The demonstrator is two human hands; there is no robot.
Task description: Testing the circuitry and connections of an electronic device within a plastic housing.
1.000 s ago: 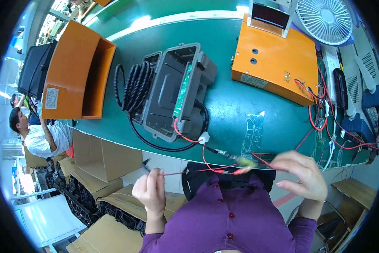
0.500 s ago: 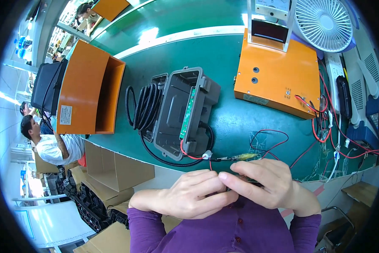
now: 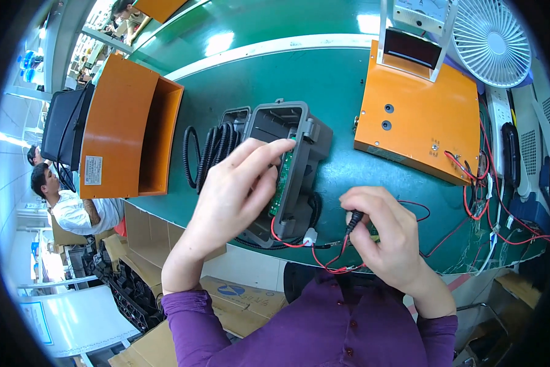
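Observation:
My left hand [image 3: 229, 192] reaches over the open grey plastic case [image 3: 312, 131]. Its forefinger is stretched out and its thumb stands apart. The fingertips are at the narrow green circuit board [image 3: 283, 183] along the case's inner side; whether they press on it is unclear. To the right, above the bench's near edge, my right hand [image 3: 385, 235] is closed on a black cable plug [image 3: 354, 220] with a ribbed sleeve. Thin red and black wires [image 3: 333, 268] run below it, joining near a white connector [image 3: 310, 236] beside the case.
A coiled black cable [image 3: 211, 156] lies left of the case. Farther left stands an orange metal housing [image 3: 116, 128]. At the right are an orange box [image 3: 419, 116] with a meter on top, a fan [image 3: 495, 43] and tangled wires. A co-worker [image 3: 79, 211] is beyond the bench's left end.
My hands were together at the bench's near edge and are now apart. The left has moved up to the circuit board; the right has risen, with the black plug now showing in it.

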